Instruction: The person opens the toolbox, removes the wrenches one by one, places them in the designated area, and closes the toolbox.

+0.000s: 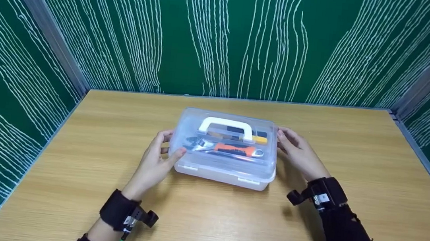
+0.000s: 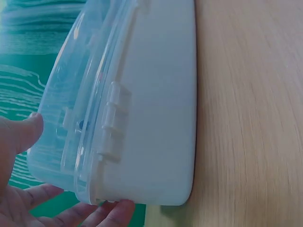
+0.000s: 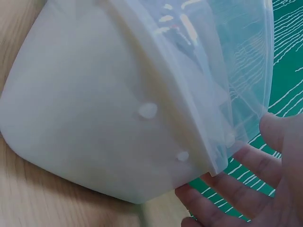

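Note:
A plastic storage box (image 1: 219,179) with a milky base and a see-through lid (image 1: 190,126) sits on the table, slightly turned. The lid is closed and carries a white handle (image 1: 227,121). Through it show an adjustable wrench (image 1: 236,150) with an orange and black grip and a yellow and black item (image 1: 260,139) behind it. My left hand (image 1: 158,164) holds the box's left end, thumb on the lid and fingers along the side. At the opposite end, my right hand (image 1: 299,151) holds the side, its thumb (image 3: 273,130) at the lid's edge and fingertips against the wall.
The wooden table (image 1: 118,126) runs back to a green wall (image 1: 239,39) with white wavy lines. Similar green panels stand at the left and right. Each wrist wears a black strap (image 1: 119,210) with a small camera.

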`<state>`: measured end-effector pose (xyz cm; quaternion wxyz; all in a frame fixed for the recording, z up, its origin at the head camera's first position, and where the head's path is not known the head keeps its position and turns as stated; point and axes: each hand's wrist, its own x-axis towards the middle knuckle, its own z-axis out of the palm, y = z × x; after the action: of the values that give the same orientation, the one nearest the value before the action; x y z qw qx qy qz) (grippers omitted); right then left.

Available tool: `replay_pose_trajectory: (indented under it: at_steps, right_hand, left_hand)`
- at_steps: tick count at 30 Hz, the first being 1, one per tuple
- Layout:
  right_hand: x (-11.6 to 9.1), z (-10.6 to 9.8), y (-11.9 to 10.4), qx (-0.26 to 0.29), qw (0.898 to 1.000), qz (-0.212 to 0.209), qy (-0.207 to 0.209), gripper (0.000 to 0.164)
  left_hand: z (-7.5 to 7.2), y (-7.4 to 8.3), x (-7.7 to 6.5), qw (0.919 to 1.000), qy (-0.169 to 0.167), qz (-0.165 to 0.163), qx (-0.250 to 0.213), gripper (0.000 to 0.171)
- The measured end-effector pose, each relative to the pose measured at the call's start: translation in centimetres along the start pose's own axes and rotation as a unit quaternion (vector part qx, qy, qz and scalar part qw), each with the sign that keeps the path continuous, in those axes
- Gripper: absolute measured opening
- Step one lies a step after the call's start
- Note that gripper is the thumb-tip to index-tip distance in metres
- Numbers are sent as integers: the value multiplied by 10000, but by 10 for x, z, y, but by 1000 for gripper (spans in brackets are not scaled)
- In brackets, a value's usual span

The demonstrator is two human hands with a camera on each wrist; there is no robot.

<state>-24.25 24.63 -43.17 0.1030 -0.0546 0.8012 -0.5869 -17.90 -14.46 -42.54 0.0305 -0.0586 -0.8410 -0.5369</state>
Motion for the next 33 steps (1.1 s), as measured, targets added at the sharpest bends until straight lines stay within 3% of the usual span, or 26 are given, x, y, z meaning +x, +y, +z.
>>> replay_pose_trajectory:
  at_steps: [8, 15, 21, 27, 33]
  right_hand:
    - [-15, -6, 8, -266, 9991, -318, 30, 65]
    - [-30, -12, 12, -801, 9949, -561, 252, 56]
    - [-44, -15, 13, -1223, 9900, -614, 343, 44]
    - [-58, -20, 9, -1207, 9896, -780, -25, 26]
    - [-72, -25, 2, -1535, 9835, -868, -408, 18]
  left_hand:
    - [-4, -5, 9, 9995, -104, -268, -116, 63]
    - [-3, -8, 19, 9992, -224, -134, -312, 61]
    - [-4, -9, 28, 9986, -277, -224, -395, 61]
    - [-2, -5, 39, 9981, -307, -177, -511, 55]
    - [3, 1, 51, 9979, -392, -89, -503, 54]
